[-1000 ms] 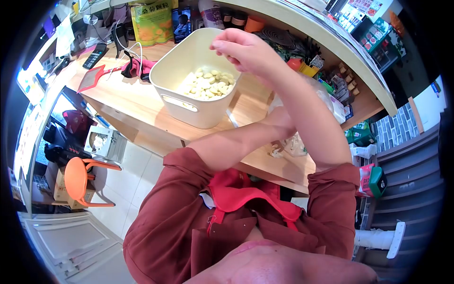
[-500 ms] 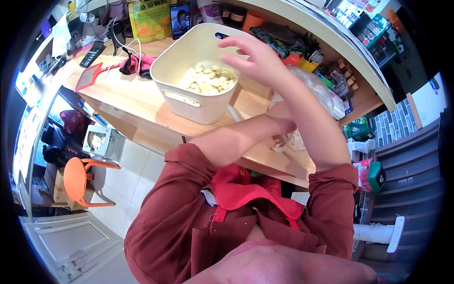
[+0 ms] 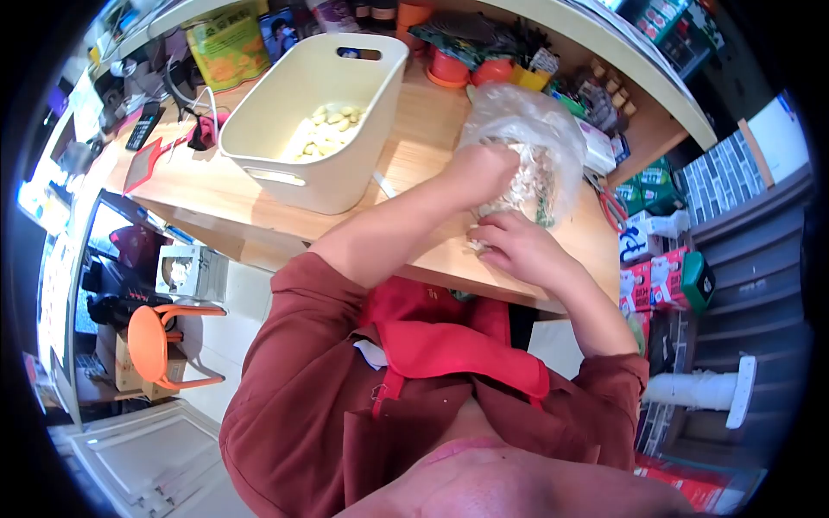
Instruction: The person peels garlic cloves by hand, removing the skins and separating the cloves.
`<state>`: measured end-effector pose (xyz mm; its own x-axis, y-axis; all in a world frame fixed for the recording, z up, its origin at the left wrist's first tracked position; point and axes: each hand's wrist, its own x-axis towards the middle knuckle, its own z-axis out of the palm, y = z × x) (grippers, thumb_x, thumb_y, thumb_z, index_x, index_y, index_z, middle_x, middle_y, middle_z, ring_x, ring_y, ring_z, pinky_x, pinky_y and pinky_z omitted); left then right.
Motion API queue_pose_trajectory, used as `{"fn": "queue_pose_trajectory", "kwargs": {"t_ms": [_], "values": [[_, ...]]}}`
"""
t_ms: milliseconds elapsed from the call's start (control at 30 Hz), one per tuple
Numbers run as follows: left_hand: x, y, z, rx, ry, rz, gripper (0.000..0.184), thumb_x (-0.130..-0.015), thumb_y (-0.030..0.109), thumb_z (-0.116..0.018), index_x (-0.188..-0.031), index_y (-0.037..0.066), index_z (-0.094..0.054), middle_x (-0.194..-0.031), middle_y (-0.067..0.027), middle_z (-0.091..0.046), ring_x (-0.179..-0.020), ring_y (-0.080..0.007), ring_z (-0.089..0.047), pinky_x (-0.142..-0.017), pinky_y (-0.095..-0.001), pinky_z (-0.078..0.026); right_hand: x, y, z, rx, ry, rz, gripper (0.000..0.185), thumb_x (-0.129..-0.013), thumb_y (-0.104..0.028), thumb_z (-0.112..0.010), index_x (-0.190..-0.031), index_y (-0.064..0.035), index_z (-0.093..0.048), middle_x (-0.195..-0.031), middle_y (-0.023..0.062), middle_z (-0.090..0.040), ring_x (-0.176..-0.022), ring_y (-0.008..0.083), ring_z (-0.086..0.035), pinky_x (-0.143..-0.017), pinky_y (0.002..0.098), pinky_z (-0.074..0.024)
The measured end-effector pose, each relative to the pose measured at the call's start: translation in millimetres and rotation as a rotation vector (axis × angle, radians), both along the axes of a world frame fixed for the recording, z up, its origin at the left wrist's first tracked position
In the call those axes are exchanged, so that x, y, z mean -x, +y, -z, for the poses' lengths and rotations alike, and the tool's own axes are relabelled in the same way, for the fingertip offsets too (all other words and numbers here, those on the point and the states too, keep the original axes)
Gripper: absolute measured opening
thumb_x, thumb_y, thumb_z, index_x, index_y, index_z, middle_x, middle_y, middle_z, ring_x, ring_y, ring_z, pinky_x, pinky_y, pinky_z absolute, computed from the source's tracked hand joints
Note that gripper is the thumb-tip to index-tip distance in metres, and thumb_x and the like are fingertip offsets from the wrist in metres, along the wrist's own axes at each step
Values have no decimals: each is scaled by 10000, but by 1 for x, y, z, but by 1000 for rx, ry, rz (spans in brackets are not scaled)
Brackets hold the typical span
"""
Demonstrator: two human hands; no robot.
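A cream plastic bin (image 3: 345, 177) stands on the wooden desk, with peeled garlic cloves (image 3: 332, 129) at its bottom. To its right lies a clear plastic bag (image 3: 566, 147) full of pale, papery garlic skins (image 3: 531, 177). My left hand (image 3: 488, 175) reaches across to the bag's mouth, its fingers curled closed; what they grip is hidden. Just below it, near the desk's front edge, is my right hand (image 3: 518, 246). Its fingers are bent and pressed together over small pale bits too small to name.
Red-handled pliers (image 3: 613, 207) lie right of the bag. A red fly swatter (image 3: 142, 164) and a black remote (image 3: 144, 125) rest at the left. Pots and packets line the desk's back under a shelf (image 3: 604, 65). An orange stool (image 3: 148, 344) stands on the floor.
My right hand has come down from above the bin to the desk beside the bag. My left hand is by the bag, now in plain view. The whole view has shifted a little.
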<state>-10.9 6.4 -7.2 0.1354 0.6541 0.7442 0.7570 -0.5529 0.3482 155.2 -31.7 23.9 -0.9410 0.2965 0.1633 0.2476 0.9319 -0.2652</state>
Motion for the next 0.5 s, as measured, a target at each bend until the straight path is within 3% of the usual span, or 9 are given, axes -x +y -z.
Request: {"fn": "queue_pose_trajectory", "kwargs": {"t_ms": [267,367,500], "values": [[0,2,-2,32,-125,43,69,-734,105,-602,-752,39,-608,-721,-142,-593,-677,-299,-583,-603,-374,-465,-10,23,29,50,183,12,133,-705,-70,-629,-829,-61,-581,-815,113,-553,-799,301,-546,-682,363,-455],[1,1,-4,34,-141,50,92,-733,69,-625,-812,22,-622,-741,-132,-606,-666,-272,-587,-599,-331,-468,-19,44,24,157,272,53,135,-717,-73,-637,-832,-41,-576,-777,95,-557,-740,235,-556,-660,321,-453],[2,2,-4,26,-112,47,89,-734,78,-625,-809,29,-624,-740,-126,-607,-674,-273,-588,-602,-334,-470,-26,62,3,356,279,303,125,-757,-76,-630,-854,-26,-570,-741,51,-554,-671,125,-516,-627,257,-434]]}}
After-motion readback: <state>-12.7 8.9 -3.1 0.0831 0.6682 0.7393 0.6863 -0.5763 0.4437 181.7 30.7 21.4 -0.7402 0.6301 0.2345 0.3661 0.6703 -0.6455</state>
